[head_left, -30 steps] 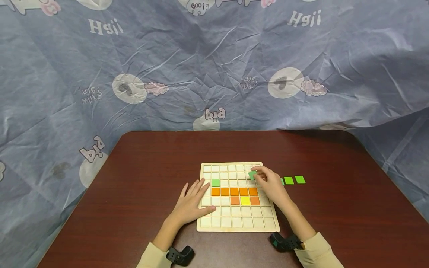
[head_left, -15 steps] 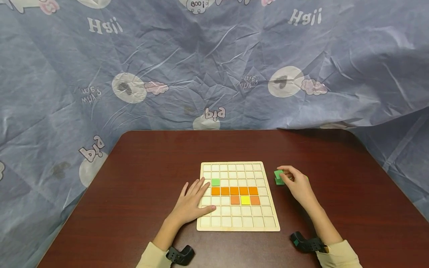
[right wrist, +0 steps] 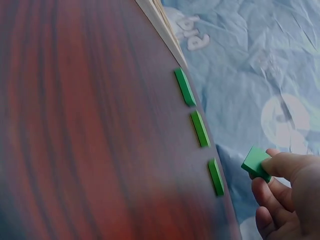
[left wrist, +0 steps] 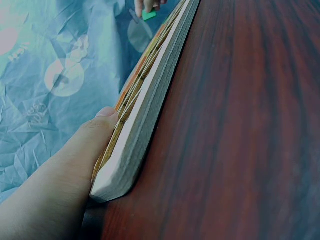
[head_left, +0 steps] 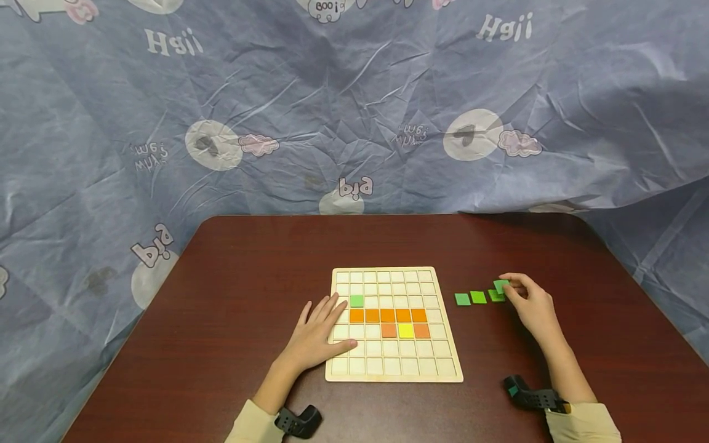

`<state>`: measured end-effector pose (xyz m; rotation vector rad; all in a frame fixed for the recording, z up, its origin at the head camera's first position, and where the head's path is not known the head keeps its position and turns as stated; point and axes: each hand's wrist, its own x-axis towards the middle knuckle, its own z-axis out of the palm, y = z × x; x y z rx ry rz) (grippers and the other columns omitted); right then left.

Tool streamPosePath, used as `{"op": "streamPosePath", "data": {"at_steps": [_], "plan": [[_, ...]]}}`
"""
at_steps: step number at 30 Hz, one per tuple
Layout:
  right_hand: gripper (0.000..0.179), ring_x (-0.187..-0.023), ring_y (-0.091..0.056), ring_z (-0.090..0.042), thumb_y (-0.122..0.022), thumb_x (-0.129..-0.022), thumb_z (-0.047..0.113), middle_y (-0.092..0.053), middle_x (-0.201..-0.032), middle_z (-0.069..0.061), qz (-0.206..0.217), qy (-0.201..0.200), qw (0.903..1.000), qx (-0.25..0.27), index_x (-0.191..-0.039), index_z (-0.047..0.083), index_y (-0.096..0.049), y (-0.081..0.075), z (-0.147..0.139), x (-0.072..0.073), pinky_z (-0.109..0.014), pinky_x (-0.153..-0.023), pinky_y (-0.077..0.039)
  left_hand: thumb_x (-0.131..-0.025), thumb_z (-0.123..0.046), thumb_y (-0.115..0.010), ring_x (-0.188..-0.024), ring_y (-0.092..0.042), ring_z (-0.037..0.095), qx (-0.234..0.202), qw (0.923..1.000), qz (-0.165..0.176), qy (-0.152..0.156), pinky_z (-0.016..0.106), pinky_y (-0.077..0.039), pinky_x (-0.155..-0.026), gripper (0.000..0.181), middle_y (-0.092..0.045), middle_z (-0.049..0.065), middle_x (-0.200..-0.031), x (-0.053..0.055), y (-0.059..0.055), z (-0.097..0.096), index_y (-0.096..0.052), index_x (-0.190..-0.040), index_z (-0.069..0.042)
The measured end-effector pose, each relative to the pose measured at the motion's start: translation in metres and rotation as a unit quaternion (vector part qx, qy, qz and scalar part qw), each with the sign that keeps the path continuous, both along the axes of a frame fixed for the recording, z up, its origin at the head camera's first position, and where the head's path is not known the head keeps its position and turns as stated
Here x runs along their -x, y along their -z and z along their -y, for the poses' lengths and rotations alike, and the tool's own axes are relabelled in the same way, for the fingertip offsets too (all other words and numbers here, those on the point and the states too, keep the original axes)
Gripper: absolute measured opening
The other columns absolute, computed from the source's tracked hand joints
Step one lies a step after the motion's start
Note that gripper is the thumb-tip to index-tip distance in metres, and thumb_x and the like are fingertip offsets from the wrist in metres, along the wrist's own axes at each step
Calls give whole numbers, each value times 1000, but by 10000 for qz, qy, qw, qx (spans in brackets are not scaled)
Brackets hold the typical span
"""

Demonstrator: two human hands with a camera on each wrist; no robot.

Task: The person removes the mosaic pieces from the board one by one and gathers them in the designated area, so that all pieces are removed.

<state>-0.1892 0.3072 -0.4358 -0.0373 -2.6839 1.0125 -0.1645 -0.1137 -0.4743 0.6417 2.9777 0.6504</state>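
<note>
A pale wooden grid board lies on the table. My left hand rests spread over its left edge, thumb toward the front cells. One light green square tile sits in the board above a row of orange tiles; below that row a yellow tile lies between two darker orange ones. Off the board's right side, my right hand pinches a green square tile between thumb and fingers, raised above the table. Three green tiles lie in a row beneath and left of it.
The dark red-brown table has a far edge backed by a blue-grey printed cloth. Black camera mounts are strapped on both wrists, the left one near the table's front.
My right hand has moved right, off the board and along the row of green tiles, still pinching its green tile. My left hand has stayed on the board.
</note>
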Motion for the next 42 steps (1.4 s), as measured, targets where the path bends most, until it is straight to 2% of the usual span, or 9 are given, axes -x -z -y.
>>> {"op": "streamPosePath", "data": {"at_steps": [6,12,18,21,23,26,28,30,42], "plan": [[35,-76,-34,18,-44,-95,30,-56,-112,-19,238,286,9993,62,-122,9,-53,7,-18,-2,-22,-59,-39,-79,-69,-45,-142,-13,18,-4,10000,21,-8,50,-1,-113,83,-14,-2,-154,1,1,0,-22,-146,-26],[36,-75,-33,18,-47,-94,29,-55,-111,-18,354,303,9989,-16,-123,9,-51,14,-26,-2,-22,-58,-39,-79,-70,-44,-142,-13,18,33,10000,-5,-14,50,-2,-113,83,-13,-2,-154,1,2,-1,-21,-146,-27],[33,-72,-30,24,-51,-93,25,-57,-106,-19,196,169,9994,-215,-120,6,-53,21,-30,0,-21,-59,-37,-79,-70,-44,-142,-12,18,18,10000,-16,-9,50,-1,-113,83,-13,-2,-154,1,3,-1,-21,-146,-27],[30,-72,-31,21,-53,-92,22,-57,-101,-17,-6,142,9992,-367,-118,5,-54,25,-32,1,-20,-60,-36,-79,-70,-44,-142,-13,18,18,10000,-28,-7,50,-2,-113,83,-13,-2,-154,1,3,-1,-21,-146,-27],[28,-75,-36,14,-54,-92,19,-55,-99,-16,-136,114,9988,-467,-115,4,-55,27,-33,2,-23,-62,-36,-79,-69,-44,-142,-13,18,16,10000,-28,-4,50,-2,-113,83,-13,-2,-154,1,2,-1,-22,-146,-26],[26,-81,-45,-7,-54,-92,16,-52,-99,-18,-222,81,9981,-567,-114,2,-55,29,-32,2,-30,-66,-35,-79,-70,-44,-142,-12,18,41,10000,-38,2,50,-2,-113,83,-13,-2,-154,1,2,-1,-21,-146,-27],[26,-82,-47,-21,-53,-92,16,-50,-101,-20,-227,56,9979,-602,-114,1,-55,30,-31,1,-36,-66,-36,-79,-69,-45,-142,-12,18,32,10000,-46,4,50,-2,-113,83,-13,-2,-154,1,1,-1,-21,-146,-26],[27,-85,-47,-29,-51,-93,15,-49,-102,-21,-209,34,9979,-616,-114,0,-54,30,-30,1,-40,-67,-36,-79,-69,-44,-142,-12,18,49,10000,-57,5,49,-2,-113,83,-14,-2,-154,1,0,-1,-21,-146,-26],[35,-89,-43,-35,-45,-96,20,-43,-111,-26,46,-69,9980,-631,-122,-2,-54,30,-30,1,-47,-70,-35,-80,-68,-44,-142,-11,18,45,10000,9,12,49,0,-113,82,-11,-3,-154,0,1,0,-20,-146,-27]]}}
